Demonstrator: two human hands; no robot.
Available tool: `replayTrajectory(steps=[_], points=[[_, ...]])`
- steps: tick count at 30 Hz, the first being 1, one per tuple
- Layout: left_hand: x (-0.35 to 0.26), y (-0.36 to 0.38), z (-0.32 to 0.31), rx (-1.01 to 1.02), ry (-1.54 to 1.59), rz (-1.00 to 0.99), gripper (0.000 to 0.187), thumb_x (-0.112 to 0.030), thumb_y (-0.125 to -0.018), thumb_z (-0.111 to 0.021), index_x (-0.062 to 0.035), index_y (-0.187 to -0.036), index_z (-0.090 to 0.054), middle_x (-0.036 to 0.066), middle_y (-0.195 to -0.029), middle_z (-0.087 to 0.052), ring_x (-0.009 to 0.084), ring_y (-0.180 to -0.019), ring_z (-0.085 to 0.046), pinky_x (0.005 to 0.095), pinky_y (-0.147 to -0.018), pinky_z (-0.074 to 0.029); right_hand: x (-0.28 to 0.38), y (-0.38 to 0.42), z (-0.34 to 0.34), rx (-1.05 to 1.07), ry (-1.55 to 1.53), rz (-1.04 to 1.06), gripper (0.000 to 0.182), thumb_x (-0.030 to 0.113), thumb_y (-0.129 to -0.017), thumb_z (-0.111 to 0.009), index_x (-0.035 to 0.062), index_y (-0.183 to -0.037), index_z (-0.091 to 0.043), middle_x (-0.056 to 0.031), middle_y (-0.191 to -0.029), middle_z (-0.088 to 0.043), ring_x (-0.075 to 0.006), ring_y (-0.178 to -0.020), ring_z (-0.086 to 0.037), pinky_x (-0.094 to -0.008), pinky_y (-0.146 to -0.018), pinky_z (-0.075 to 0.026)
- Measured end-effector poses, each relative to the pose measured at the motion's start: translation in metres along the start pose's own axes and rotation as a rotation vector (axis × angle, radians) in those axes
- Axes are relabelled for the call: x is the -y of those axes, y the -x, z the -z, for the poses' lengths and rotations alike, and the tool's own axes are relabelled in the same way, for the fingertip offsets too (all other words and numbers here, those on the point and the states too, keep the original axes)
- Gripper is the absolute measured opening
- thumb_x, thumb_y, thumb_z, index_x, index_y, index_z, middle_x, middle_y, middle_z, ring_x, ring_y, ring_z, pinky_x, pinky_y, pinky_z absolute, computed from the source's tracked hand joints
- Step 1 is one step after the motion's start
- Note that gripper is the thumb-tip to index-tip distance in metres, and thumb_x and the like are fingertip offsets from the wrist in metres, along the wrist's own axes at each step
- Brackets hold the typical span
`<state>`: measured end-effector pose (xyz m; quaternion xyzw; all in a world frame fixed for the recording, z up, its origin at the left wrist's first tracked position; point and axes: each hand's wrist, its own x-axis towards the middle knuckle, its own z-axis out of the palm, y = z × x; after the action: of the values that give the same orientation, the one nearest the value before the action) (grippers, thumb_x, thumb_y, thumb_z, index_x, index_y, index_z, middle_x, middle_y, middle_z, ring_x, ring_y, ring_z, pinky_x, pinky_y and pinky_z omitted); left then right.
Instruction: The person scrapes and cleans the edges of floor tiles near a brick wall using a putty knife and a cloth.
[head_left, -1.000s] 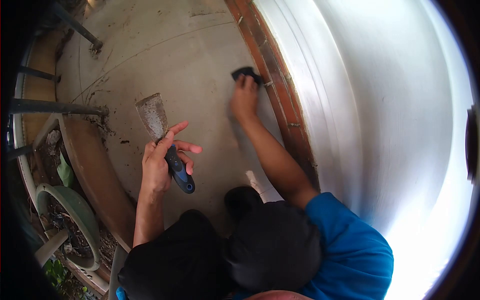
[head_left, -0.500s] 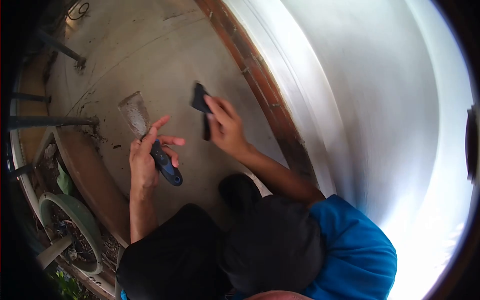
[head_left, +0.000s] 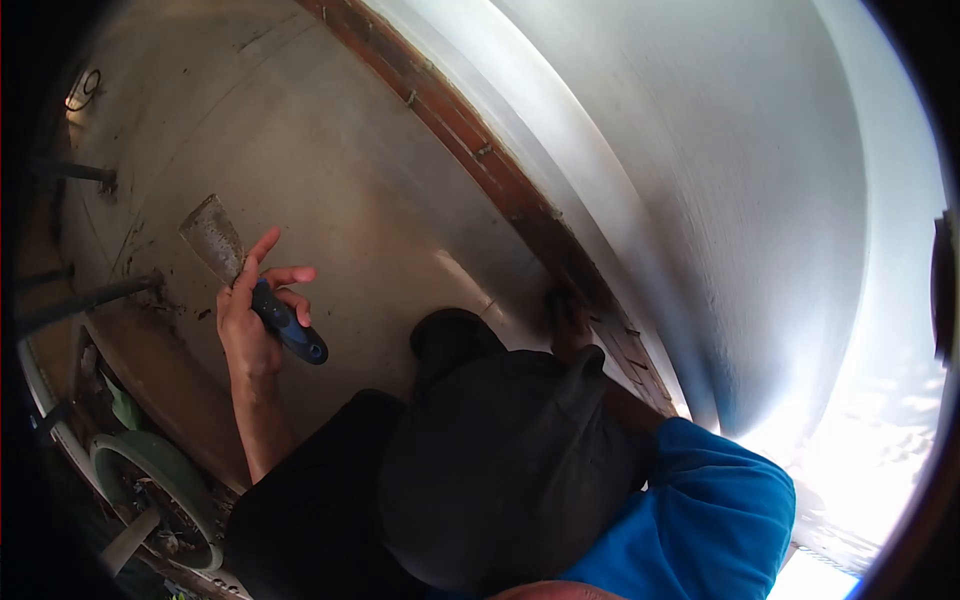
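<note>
The right hand (head_left: 572,332), over open floor with a black pad half a second ago, is now beside the knee (head_left: 500,450) at the brick edging (head_left: 480,150), its grip too shadowed to tell. Well apart, the left hand (head_left: 248,325) still clasps the scraper (head_left: 287,325) above the stained concrete floor (head_left: 330,200), which borders a white wall (head_left: 720,180).

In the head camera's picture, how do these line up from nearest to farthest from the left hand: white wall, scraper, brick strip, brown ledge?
1. Scraper: held in the left hand.
2. Brown ledge: just left of that hand.
3. Brick strip: off to the right, across the floor.
4. White wall: farther right, beyond the bricks.
</note>
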<state>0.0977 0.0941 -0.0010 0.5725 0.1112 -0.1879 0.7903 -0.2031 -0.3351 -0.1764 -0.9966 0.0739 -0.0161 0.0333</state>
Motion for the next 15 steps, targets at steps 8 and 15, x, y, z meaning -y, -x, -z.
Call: replayTrajectory(steps=[8, 15], points=[[0.0, -0.001, 0.008, 0.01, 0.026, -0.01, 0.053, -0.027, -0.103, -0.036, 0.0149, -0.136, -0.043, 0.024, -0.084, -0.069, 0.0214, -0.048, -0.058, 0.0303, -0.049, -0.047, 0.18, -0.281, -0.009, -0.21, -0.093, 0.251, 0.056, 0.0, -0.075, -0.057, 0.0004, -0.131, -0.055, -0.0188, -0.124, -0.052, -0.0385, -0.105, -0.054, -0.043, -0.084, -0.054], [0.002, 0.0, 0.01, -0.044, 0.018, -0.032, 0.053, -0.028, -0.103, -0.04, 0.0139, -0.135, -0.044, 0.025, -0.084, -0.069, 0.0211, -0.047, -0.058, 0.03, -0.048, -0.048, 0.2, -0.344, -0.014, -0.176, -0.092, 0.367, 0.047, 0.001, -0.084, -0.05, -0.0008, -0.132, -0.053, -0.0164, -0.12, -0.052, -0.0381, -0.106, -0.054, -0.0443, -0.081, -0.055]])
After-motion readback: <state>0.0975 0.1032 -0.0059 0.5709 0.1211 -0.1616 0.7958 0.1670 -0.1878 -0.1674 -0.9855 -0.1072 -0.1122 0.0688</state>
